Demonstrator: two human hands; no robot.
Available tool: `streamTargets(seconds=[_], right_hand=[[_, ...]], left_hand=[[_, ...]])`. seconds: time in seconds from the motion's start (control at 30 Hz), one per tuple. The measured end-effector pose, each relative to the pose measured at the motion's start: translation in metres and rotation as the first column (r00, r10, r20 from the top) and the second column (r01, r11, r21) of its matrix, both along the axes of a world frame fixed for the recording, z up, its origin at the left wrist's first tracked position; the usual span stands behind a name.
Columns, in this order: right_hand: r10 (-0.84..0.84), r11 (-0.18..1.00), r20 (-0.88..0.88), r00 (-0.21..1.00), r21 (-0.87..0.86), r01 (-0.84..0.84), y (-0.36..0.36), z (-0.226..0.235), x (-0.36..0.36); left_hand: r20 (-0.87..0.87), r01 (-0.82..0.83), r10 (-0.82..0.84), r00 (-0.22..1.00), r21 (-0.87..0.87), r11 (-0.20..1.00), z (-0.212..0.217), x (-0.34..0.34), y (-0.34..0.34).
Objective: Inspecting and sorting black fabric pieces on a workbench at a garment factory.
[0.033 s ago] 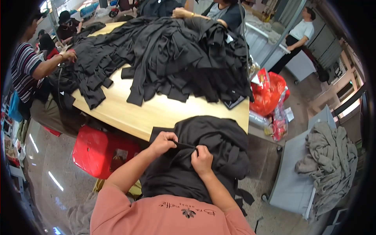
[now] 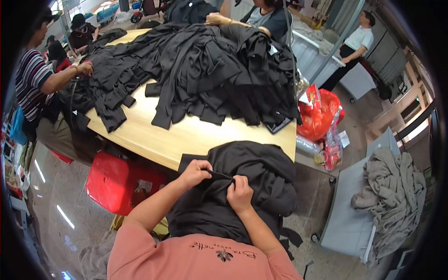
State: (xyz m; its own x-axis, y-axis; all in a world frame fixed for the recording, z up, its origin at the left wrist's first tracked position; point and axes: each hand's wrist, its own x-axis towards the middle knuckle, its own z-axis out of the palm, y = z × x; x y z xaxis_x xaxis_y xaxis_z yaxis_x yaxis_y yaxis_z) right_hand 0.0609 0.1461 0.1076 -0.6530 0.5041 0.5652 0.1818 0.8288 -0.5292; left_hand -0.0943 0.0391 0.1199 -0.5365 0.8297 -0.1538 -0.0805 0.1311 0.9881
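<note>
Here, both hands pinch one fold of black cloth at the near desk edge

Right now the black garment (image 2: 242, 186) lies bunched over the near edge of the wooden desk (image 2: 186, 135) and hangs down onto the person's lap. The left hand (image 2: 195, 172) and the right hand (image 2: 240, 193) sit close together on a raised ridge of the fabric, with only a short strip of cloth between them. The fingers of both hands are clenched on that ridge, the left from the upper left and the right from just below and to the right. The pinched fold runs roughly crosswise between the two hands, while the bulk of the garment spreads away to the right and beyond, toward the desk. Neither hand is clearly nearer; both are touching the fold.

Farther along the desk lies a large heap of black fabric pieces (image 2: 205, 70), well apart from the hands. A red stool (image 2: 121, 182) stands below on the left, and a grey cloth pile (image 2: 392, 196) rests on a cart at the right
</note>
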Motion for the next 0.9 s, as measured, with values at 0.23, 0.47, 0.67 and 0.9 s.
streamTargets(seconds=[0.23,0.47,0.67,0.9], right_hand=[[0.409,0.784,0.155,0.900,0.445,-0.433,-0.005,0.021,-0.011],[0.292,0.888,0.318,0.902,0.261,-0.379,-0.004,0.018,-0.026],[0.385,0.843,0.093,0.918,0.369,-0.391,-0.013,0.024,-0.025],[0.411,0.837,0.147,0.899,0.330,-0.437,-0.010,0.021,-0.019]], left_hand=[[-0.029,0.002,-0.004,1.000,-0.054,0.999,0.001,-0.002,0.005],[-0.322,-0.017,-0.035,0.946,-0.158,0.987,-0.010,-0.003,0.009],[-0.281,0.013,-0.064,0.957,-0.180,0.984,-0.010,-0.001,0.009],[-0.382,0.009,-0.070,0.922,-0.159,0.987,-0.013,0.000,0.006]])
